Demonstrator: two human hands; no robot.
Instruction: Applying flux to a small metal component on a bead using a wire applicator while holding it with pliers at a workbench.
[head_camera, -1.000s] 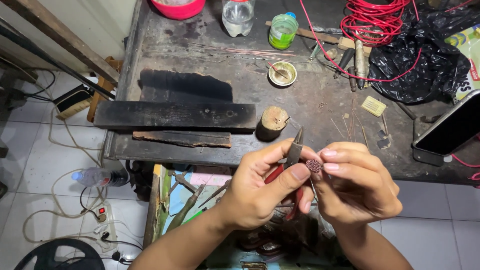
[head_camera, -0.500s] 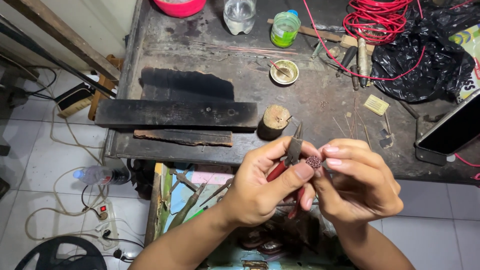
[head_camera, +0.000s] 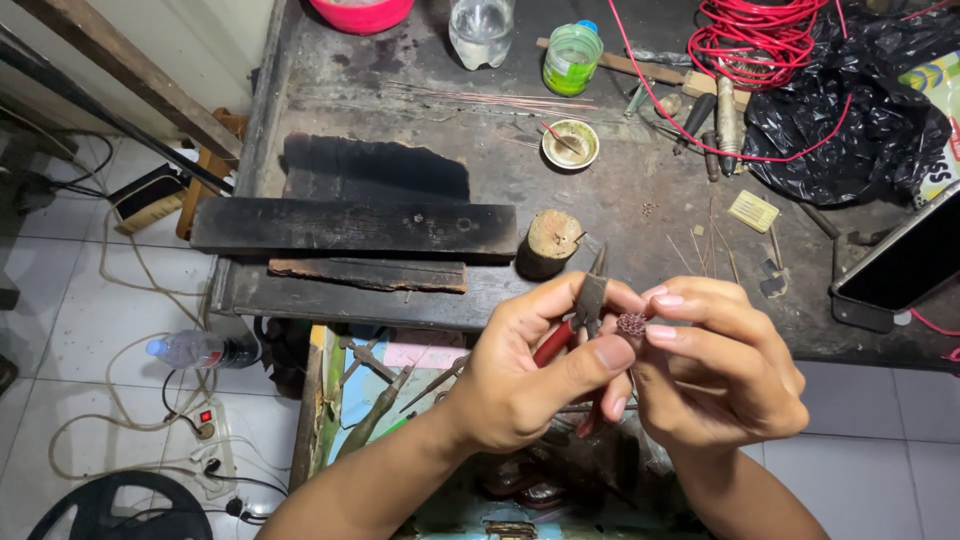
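Note:
My left hand (head_camera: 525, 375) grips red-handled pliers (head_camera: 585, 305), whose dark jaws point up and away from me. My right hand (head_camera: 715, 370) pinches a small round reddish-brown wire piece (head_camera: 631, 324) between thumb and fingertips. The piece sits right beside the pliers' joint, and the thumbs of both hands nearly touch. Both hands hover just in front of the near edge of the dark workbench (head_camera: 640, 215). A short wooden stump (head_camera: 550, 243) stands on the bench just beyond the pliers' tips.
Charred wooden blocks (head_camera: 355, 225) lie at left on the bench. Further back stand a small dish (head_camera: 570, 144), a green jar (head_camera: 572, 58), a clear bottle (head_camera: 480, 28), a coil of red wire (head_camera: 760, 40) and a black plastic bag (head_camera: 860, 120). A phone (head_camera: 905, 265) lies at right. An open drawer with tools (head_camera: 385, 385) sits below.
Both hands have stayed together at about the same spot; the view has shifted slightly. The grip on the pliers and the wire piece is unchanged.

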